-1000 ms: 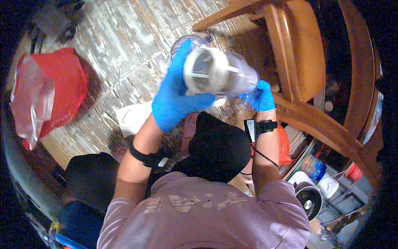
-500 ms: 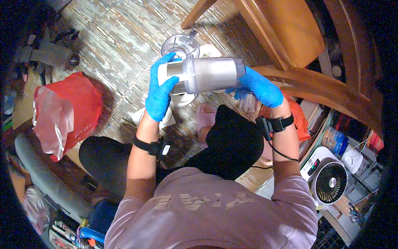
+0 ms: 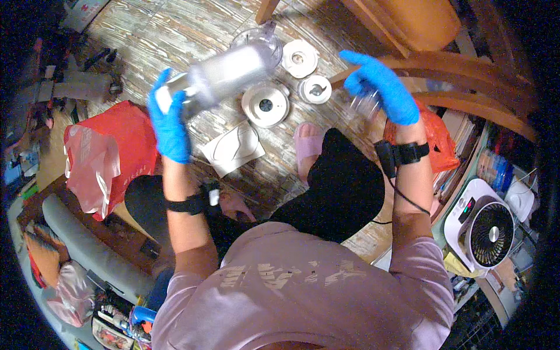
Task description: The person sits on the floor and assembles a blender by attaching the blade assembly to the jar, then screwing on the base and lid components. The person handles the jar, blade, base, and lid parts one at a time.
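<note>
Silvery cylindrical container (image 3: 233, 73), blurred, slanted, its white end gripped in the left hand (image 3: 170, 128)

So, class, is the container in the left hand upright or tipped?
Tipped: the left hand holds the clear container sideways, its long side showing from above.

We see bright blue on our left grip (image 3: 169, 125) and right grip (image 3: 389, 90), silvery grey and white on the container (image 3: 236, 71), and white on the three round parts (image 3: 252, 112). The floor (image 3: 146, 44) runs in streaks of brown, grey and cream. We wear a mauve shirt (image 3: 315, 312) with a pale broken print, black trousers (image 3: 347, 189) and pink slippers (image 3: 307, 147).
</note>
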Available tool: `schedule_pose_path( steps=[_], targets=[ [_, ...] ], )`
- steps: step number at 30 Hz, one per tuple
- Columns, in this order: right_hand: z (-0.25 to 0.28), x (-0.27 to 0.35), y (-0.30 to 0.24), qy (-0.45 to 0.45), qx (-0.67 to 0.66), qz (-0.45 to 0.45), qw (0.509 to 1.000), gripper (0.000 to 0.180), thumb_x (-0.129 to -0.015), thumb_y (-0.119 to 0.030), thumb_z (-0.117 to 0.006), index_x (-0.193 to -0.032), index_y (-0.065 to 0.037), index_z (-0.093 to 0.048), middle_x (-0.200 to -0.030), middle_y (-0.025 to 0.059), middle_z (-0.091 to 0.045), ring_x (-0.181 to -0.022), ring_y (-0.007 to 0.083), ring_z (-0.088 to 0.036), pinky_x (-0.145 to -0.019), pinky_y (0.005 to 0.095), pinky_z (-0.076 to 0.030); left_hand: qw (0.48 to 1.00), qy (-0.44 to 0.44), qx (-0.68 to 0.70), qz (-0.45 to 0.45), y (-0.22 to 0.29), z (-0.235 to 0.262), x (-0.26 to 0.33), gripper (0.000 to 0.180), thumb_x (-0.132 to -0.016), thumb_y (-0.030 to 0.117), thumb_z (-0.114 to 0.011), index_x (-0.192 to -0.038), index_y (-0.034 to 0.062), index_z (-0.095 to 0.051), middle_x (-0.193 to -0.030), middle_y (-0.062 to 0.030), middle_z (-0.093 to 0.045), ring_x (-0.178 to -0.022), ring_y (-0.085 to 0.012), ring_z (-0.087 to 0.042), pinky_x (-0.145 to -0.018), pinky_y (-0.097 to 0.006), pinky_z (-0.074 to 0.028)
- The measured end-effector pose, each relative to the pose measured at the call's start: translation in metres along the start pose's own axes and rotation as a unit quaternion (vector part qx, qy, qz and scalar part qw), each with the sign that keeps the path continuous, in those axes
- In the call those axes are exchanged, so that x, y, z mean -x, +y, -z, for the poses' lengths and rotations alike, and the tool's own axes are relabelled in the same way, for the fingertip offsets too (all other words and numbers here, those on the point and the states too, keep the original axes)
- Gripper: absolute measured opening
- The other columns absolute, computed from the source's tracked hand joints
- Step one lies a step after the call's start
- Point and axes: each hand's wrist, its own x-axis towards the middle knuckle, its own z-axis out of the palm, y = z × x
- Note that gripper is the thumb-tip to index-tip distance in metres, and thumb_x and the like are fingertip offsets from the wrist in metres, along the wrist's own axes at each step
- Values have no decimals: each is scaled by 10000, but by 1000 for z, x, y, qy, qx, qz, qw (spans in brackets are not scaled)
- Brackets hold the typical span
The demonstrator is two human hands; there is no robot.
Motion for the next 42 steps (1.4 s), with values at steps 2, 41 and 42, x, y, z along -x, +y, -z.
schedule_pose_path(
  steps=[2,41,42],
  targets=[
    [15,-1,16,73,-214,-38,973,609,-962,-407,-524,-1406,1,-439,-983,80,-676,-862,121,-624,-786,287,-517,992,70,-102,-2,-7,46,-15,631,-796,184,-754,-1335,4,-478,-1212,-126,-557,-1079,-215,-553,-930,-339,-467],
    [-48,-62,304,-86,219,-205,950,569,-811,-213,-728,-1289,16,-521,-1065,125,-651,-956,214,-619,-885,331,-497,909,21,-412,-56,-110,13,23,502,-847,189,-736,-1287,35,-548,-1081,-124,-571,-973,-219,-551,-886,-339,-461],
    [-52,-63,303,-64,218,-166,960,568,-802,-220,-737,-1275,15,-529,-1055,136,-657,-945,227,-630,-875,338,-503,909,-28,-414,49,-107,5,26,501,-875,217,-715,-1300,22,-534,-1180,-136,-572,-1054,-227,-554,-924,-335,-455]
  ],
)
